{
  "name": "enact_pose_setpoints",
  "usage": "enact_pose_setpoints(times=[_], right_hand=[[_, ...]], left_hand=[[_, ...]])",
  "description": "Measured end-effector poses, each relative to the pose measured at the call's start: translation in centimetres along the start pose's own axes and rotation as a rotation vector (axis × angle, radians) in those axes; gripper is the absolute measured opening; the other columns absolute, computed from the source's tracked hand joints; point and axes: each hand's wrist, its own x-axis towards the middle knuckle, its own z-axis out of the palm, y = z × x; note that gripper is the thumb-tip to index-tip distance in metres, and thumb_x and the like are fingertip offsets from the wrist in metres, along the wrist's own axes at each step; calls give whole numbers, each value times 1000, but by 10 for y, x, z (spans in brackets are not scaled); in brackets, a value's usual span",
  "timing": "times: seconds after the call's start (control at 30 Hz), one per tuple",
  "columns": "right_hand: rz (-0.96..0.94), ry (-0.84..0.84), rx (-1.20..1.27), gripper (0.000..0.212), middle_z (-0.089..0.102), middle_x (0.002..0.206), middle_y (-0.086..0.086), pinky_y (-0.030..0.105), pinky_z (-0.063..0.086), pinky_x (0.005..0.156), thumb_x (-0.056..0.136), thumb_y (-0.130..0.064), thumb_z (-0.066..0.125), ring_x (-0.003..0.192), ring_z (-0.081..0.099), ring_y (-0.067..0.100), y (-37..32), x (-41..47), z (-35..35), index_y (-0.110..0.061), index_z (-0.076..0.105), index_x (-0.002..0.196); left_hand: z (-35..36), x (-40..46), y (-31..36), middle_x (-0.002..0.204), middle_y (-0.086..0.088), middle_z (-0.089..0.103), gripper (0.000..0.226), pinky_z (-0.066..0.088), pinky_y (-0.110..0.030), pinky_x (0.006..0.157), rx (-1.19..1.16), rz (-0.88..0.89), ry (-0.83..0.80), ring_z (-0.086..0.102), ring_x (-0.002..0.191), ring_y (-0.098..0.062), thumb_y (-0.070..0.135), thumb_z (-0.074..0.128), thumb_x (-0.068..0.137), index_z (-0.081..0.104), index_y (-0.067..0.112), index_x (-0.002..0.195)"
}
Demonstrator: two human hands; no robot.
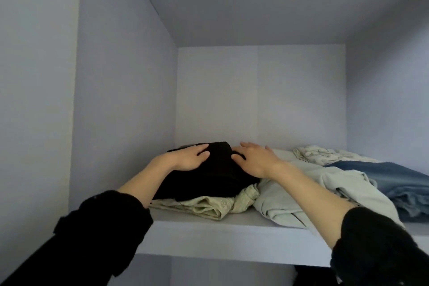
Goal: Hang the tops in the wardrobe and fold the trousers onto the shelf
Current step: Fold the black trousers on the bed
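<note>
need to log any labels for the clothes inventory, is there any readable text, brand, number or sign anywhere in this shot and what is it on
None can be read.
The cream patterned cloth at the back of the shelf carries small grey marks, too blurred to tell as letters.
The black folded trousers show no tag.

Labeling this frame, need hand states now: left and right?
Left hand: open, fingers flat on the folded black trousers.
Right hand: open, fingers spread, resting on the same black trousers; no grip.
</note>
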Motion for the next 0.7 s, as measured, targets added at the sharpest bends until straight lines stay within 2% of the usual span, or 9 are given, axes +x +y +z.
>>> enact_pose_setpoints(times=[0.13,0.27,0.37,0.5,0.57,0.63,0.7], right_hand=[[68,113,127,46,37,149,7,41,28,111,100,-36,35,136,35,25,2,-66,-22,-20,37,143],[189,193,146,48,38,148,9,40,31,109,99,-33,40,135,35,27,7,-153,-36,-17,35,144],[288,226,160,46,43,144,10,38,35,106,97,-28,43,131,41,28,11,-229,-48,-16,39,141],[446,268,206,40,56,132,5,38,40,102,97,-26,46,120,52,23,13,-334,-66,-17,47,136],[540,277,241,37,61,124,1,31,41,98,96,-27,46,110,57,18,13,-389,-72,-18,51,132],[623,298,304,34,63,118,-2,20,39,87,96,-27,47,99,57,11,9,-443,-75,-20,55,128],[712,309,361,32,63,112,-4,18,38,83,96,-27,49,96,58,10,4,-494,-77,-21,56,126]], left_hand=[[6,-37,41,154,-4,26,52,18,-28,115,-145,197,171,24,141,-17,35,36,101,23,18,149],[31,-91,92,145,-2,41,47,27,-24,104,-381,312,290,37,134,-19,32,44,98,36,22,143],[54,-137,135,130,-5,54,39,37,-23,98,-518,394,305,52,116,-17,25,47,97,47,18,135],[87,-201,188,111,4,56,30,38,-11,74,-624,490,166,54,92,-8,23,48,97,53,19,126],[106,-235,215,111,3,58,26,43,-16,78,-681,544,46,57,93,-10,22,48,97,54,21,123],[125,-268,239,113,0,61,25,46,-25,88,-725,585,-71,59,100,-15,21,48,98,56,21,121],[143,-302,261,113,-3,64,24,47,-29,92,-784,628,-167,61,101,-17,21,47,98,58,19,119]])
